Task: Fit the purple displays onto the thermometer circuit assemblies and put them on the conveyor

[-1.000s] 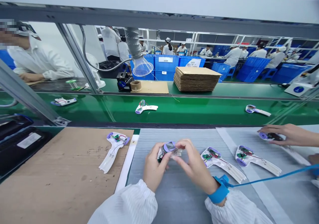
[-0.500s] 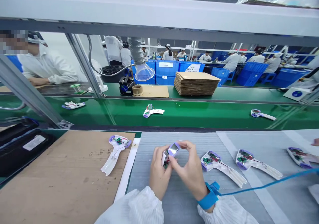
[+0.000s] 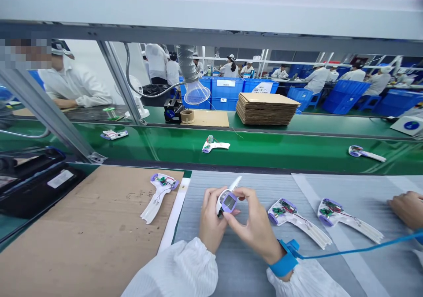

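Note:
A white gun-shaped thermometer (image 3: 228,201) with a purple-framed display is held between both hands above the grey mat. Its display faces me, and its white handle points up and away. My left hand (image 3: 211,220) is closed round its left side. My right hand (image 3: 253,220), with a blue strap at the wrist, grips the right edge of the purple frame between thumb and fingers. Fingers partly hide the body. To the right lie two open thermometer halves, a nearer one (image 3: 299,222) and a farther one (image 3: 350,220), both showing green boards and wires.
Another thermometer half (image 3: 158,195) lies on the cardboard (image 3: 99,226) to the left. More parts sit on the green conveyor (image 3: 280,151). Another person's hand (image 3: 408,209) rests at the right edge. A blue cord (image 3: 357,249) runs right from my wrist. Metal posts (image 3: 119,79) rise at left.
The thermometer has been turned so its display faces me more and its handle shows above my hands. At the right, a thermometer half has left view and another person's hand has come further in.

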Available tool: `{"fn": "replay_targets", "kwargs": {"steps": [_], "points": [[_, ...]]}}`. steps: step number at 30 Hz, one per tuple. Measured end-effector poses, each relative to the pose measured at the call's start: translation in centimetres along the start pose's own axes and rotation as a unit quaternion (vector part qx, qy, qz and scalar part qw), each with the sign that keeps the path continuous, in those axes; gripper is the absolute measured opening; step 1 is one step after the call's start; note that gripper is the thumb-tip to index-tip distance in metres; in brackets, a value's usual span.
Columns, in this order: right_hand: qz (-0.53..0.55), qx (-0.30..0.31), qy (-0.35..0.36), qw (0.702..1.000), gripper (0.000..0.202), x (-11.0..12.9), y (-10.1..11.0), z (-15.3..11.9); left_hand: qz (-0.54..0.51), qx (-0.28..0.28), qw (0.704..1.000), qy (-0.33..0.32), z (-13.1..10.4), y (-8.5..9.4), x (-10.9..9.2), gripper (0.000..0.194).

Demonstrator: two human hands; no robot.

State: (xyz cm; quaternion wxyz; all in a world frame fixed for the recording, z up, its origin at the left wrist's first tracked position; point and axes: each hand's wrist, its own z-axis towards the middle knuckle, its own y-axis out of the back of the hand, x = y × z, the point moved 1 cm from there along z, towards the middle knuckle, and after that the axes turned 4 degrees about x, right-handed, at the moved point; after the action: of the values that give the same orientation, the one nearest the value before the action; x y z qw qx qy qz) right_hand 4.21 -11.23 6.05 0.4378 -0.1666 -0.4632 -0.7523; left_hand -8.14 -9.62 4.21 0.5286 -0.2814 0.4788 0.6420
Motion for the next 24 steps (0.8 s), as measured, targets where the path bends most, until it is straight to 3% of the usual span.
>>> {"fn": "replay_targets", "kwargs": {"steps": [9, 18, 24], "points": [[0.022, 0.081, -0.042, 0.996, 0.051, 0.4, 0.5, -0.2, 0.083, -0.010, 0.996, -0.043, 0.1, 0.3, 0.4, 0.038], [-0.016, 0.084, -0.064, 0.994, 0.059, 0.9, 0.5, -0.5, 0.111, 0.006, 0.993, -0.041, -0.1, -0.1, 0.5, 0.035], [-0.041, 0.087, -0.037, 0.995, 0.064, 0.9, 0.7, -0.3, 0.109, -0.001, 0.992, -0.061, -0.1, 0.0, 0.2, 0.030]]}}
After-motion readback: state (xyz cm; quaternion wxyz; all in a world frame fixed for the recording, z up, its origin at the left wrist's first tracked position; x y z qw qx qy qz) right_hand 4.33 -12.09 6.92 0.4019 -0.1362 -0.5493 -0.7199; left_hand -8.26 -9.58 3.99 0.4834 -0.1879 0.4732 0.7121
